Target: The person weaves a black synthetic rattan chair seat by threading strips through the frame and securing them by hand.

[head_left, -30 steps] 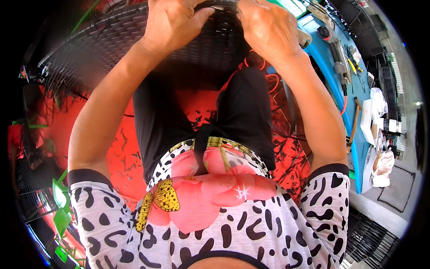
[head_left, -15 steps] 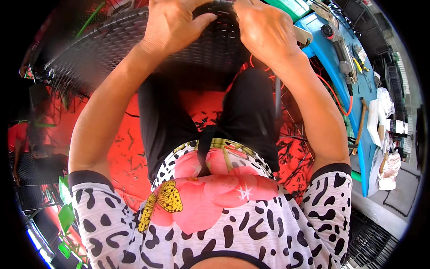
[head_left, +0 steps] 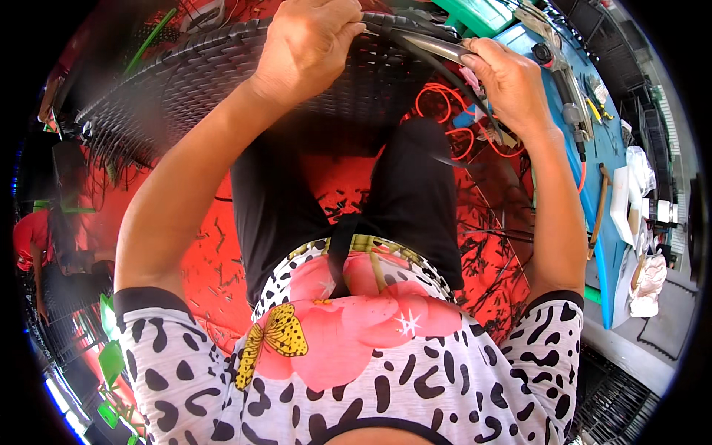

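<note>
the black woven piece [head_left: 185, 89], beyond the knees [head_left: 415, 141], looks mostly filled; the left hand [head_left: 308, 48] pinches its rim, the right hand [head_left: 508, 81] clamps a loose strip [head_left: 434, 48], seemingly still unfastened.

Red floor covering [head_left: 215, 278] runs through centre, 9 o'clock to 4 o'clock, littered with dark scraps [head_left: 482, 282]. Blue worktable [head_left: 608, 152] at 3 o'clock, edge bent by lens. Green plastic container [head_left: 475, 16] at 1 o'clock. Dark woven furniture [head_left: 608, 48] piled up at 2 o'clock. Pale grey ledge [head_left: 627, 356] at 4 o'clock, black slatted rack [head_left: 612, 404] just below it. Green leaves [head_left: 111, 362] at 8 o'clock, bright bluish-white strip [head_left: 65, 408] beyond, toward rim. Lighting bright; far-left background blurry.
</note>
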The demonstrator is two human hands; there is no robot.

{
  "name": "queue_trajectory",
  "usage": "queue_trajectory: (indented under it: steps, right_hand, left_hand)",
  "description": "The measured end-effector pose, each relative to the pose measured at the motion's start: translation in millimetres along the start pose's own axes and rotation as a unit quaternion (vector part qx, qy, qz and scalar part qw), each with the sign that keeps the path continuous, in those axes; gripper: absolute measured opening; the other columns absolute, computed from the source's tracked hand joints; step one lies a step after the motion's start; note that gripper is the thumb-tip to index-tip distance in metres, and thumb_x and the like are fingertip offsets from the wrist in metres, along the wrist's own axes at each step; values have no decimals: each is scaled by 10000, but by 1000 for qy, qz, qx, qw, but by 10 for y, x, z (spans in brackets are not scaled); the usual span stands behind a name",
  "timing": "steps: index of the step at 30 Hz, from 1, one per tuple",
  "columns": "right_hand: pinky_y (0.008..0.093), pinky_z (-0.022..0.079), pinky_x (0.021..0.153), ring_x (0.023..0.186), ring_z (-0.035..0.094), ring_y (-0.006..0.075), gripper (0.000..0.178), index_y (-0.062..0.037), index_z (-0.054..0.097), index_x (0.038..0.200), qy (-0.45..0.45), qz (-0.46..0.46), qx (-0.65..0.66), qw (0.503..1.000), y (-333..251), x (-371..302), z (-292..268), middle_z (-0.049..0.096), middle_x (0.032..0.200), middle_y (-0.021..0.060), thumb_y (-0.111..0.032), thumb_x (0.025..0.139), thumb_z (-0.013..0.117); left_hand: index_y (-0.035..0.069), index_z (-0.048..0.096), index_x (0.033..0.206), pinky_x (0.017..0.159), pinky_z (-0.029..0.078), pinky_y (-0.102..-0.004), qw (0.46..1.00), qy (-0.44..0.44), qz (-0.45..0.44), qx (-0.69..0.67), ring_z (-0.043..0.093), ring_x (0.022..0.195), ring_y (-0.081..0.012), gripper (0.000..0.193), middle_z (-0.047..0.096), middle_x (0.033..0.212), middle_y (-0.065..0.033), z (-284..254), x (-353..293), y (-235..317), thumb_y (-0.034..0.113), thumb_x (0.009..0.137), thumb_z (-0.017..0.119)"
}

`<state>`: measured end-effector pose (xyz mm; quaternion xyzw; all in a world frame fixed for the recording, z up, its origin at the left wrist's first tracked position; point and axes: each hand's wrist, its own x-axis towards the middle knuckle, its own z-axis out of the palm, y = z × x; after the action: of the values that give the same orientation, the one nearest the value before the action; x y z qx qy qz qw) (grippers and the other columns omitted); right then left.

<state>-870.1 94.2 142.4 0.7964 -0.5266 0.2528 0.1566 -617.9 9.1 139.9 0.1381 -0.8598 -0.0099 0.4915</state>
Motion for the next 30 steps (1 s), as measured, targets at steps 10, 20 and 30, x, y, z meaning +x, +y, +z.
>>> queue_trajectory:
  steps: [10, 20, 30]
  right_hand:
    - [250, 455, 656, 690, 565, 113, 203, -11, 622, 1024, -9, 66, 41, 997, 323, -423, -261, 623, 807, 66, -173, 918, 562]
    - [171, 321, 434, 514, 427, 18, 308, -15, 598, 1055, 91, 364, 706, 600, -196, -512, 468, 554, 724, -27, -99, 782, 714]
    - [203, 412, 511, 638, 562, 87, 156, -14, 647, 912, 204, 288, 729, 587, -436, -313, 371, 637, 785, 37, 20, 767, 693]
  left_hand:
    - [6, 619, 893, 818, 462, -273, 963, -14, -190, 188, 613, 901, -181, 44, 651, 993, -83, -1466, -1037, -560, 23, 857, 600]
    - [16, 640, 861, 610, 425, -263, 835, -41, -501, 224, 504, 641, -98, 96, 611, 716, -27, -2238, -2472, -935, 105, 870, 605]
    - [16, 621, 801, 577, 372, -238, 843, -32, -521, 132, 433, 616, -74, 58, 515, 650, 21, -2112, -2595, -839, 52, 834, 589]
